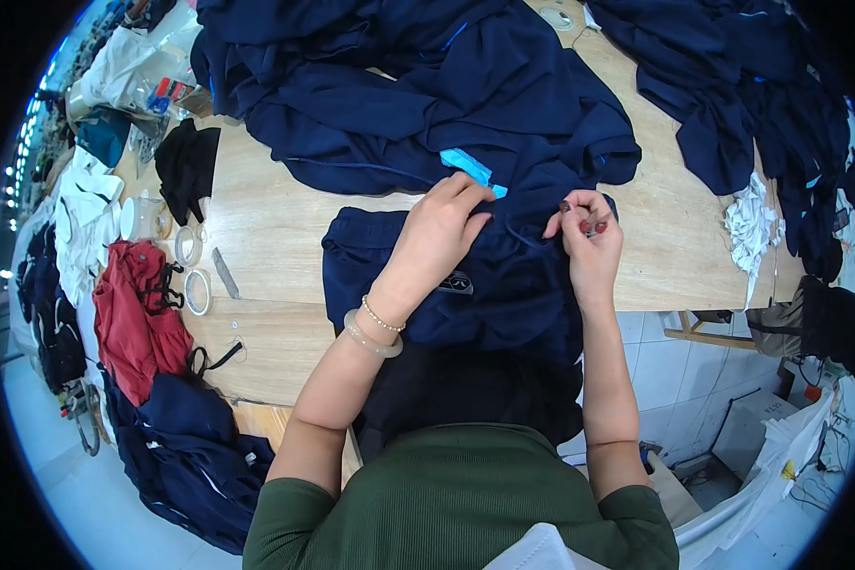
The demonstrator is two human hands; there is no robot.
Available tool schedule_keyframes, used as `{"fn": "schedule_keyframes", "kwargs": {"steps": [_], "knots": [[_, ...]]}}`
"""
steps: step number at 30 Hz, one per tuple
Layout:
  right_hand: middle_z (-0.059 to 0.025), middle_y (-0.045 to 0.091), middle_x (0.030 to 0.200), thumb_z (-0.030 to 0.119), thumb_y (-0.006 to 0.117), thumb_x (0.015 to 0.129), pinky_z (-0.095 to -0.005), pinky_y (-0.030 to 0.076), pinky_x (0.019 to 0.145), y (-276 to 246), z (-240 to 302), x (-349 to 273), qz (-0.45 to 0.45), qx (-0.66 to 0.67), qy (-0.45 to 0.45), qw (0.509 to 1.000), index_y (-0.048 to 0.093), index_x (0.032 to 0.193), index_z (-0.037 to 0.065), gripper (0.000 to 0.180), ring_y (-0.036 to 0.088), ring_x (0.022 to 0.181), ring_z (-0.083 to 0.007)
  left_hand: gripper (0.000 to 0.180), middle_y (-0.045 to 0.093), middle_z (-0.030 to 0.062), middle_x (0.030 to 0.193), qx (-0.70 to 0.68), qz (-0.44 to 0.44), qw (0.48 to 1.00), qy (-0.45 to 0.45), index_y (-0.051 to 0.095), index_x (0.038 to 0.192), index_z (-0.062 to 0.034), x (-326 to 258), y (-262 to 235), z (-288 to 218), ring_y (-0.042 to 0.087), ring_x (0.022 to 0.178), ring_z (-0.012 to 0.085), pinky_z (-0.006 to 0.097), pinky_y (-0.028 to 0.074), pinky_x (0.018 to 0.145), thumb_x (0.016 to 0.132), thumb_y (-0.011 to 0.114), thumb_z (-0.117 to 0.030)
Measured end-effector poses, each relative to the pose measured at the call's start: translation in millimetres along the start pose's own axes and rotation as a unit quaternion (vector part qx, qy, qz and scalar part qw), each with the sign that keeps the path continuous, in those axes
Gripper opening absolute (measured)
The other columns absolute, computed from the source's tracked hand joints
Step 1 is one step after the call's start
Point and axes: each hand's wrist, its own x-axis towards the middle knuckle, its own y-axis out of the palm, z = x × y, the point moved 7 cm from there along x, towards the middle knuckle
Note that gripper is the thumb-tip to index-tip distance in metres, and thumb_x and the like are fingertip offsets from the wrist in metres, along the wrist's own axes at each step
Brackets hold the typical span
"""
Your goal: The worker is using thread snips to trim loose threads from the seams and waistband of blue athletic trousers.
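Observation:
A navy garment (399, 242) with a gathered waistband lies in front of me, a small dark patch (456, 282) on its upper part. My left hand (442, 226) has its fingers bent down on the cloth beside a light-blue piece of fabric (465, 165). The fingertips seem to grip the navy fabric there. To the right, my right hand (594, 242) is closed, with fingers curled in and dark red spots at the fingertips. A thin navy cord (522, 235) runs toward its thumb; whether the hand holds it is too small to tell.
A large heap of navy garments (370, 104) covers the far side of the wooden table (266, 332). More navy clothes (703, 76) lie at right beside white cloth scraps (752, 228). Tape rolls (199, 292), a grey strip (225, 274) and a red garment (138, 318) lie left.

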Motion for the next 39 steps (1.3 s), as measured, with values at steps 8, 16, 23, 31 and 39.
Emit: {"fn": "schedule_keyframes", "kwargs": {"steps": [8, 16, 23, 31, 39], "knots": [[-0.0098, 0.065, 0.070, 0.008, 0.060, 0.097, -0.0199, 0.021, 0.045, -64, 20, 3, -0.203, 0.087, -0.045, 0.974, 0.061, 0.096, 0.001, 0.007, 0.030, 0.046, -0.0017, 0.028, 0.060, 0.0064, 0.099, -0.101, 0.034, 0.992, -0.069, 0.067, 0.103, -0.0016, -26, 11, 26, 0.063, 0.085, 0.0199, 0.032, 0.053, 0.074, 0.077, 0.077, 0.000], [0.0042, 0.056, 0.081, 0.010, 0.069, 0.093, -0.0172, 0.026, 0.052, -13, 37, -11, -0.067, 0.022, 0.007, 0.997, 0.062, 0.112, 0.005, 0.021, 0.040, 0.062, -0.0010, 0.017, 0.056, 0.0038, 0.091, 0.035, 0.011, 0.999, 0.004, 0.068, 0.093, -0.0050, -14, 18, 3, 0.057, 0.081, 0.0240, 0.035, 0.050, 0.070, 0.078, 0.076, -0.007], [0.0013, 0.053, 0.081, 0.029, 0.055, 0.104, -0.0177, 0.032, 0.059, -14, 27, -10, -0.007, -0.023, 0.037, 0.999, 0.058, 0.106, 0.006, 0.023, 0.043, 0.069, -0.0035, 0.006, 0.061, 0.0097, 0.084, -0.062, -0.069, 0.994, -0.065, 0.062, 0.087, -0.0001, -10, 9, 20, 0.061, 0.075, 0.0285, 0.037, 0.050, 0.067, 0.086, 0.067, -0.003], [-0.0052, 0.058, 0.086, 0.018, 0.065, 0.097, -0.0274, 0.043, 0.076, 6, 38, -8, 0.026, -0.187, -0.021, 0.982, 0.060, 0.103, 0.001, 0.019, 0.054, 0.081, -0.0155, 0.007, 0.064, 0.0131, 0.081, -0.138, -0.078, 0.973, -0.167, 0.060, 0.088, 0.0042, -14, 9, 32, 0.061, 0.069, 0.0241, 0.033, 0.048, 0.065, 0.090, 0.064, -0.001], [-0.0056, 0.057, 0.081, 0.012, 0.078, 0.076, -0.0361, 0.043, 0.071, 38, 50, -5, 0.078, -0.476, -0.223, 0.847, 0.063, 0.086, 0.004, 0.020, 0.054, 0.079, -0.0247, 0.008, 0.063, 0.0129, 0.079, -0.158, -0.088, 0.971, -0.159, 0.059, 0.088, 0.0045, -11, 11, 32, 0.060, 0.068, 0.0227, 0.033, 0.048, 0.064, 0.092, 0.063, -0.002]]}}
